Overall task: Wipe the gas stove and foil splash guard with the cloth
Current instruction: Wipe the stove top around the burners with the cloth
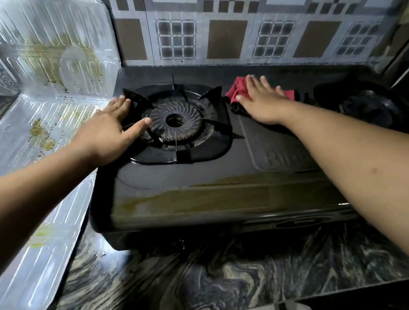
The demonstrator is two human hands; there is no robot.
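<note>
You face a grey wall of patterned square tiles (225,20) behind the appliance. Below it runs a dark marbled stone countertop (210,279) with pale swirling veins.

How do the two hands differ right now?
The left hand rests bare on the burner grate; the right hand presses a red cloth onto the stove. The left sits by the foil guard, the right mid-stove. Both lie flat, fingers straight.

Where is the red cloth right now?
In the head view, the red cloth lies on the gas stove, under the flat right hand, between the left burner and the right burner.
</note>
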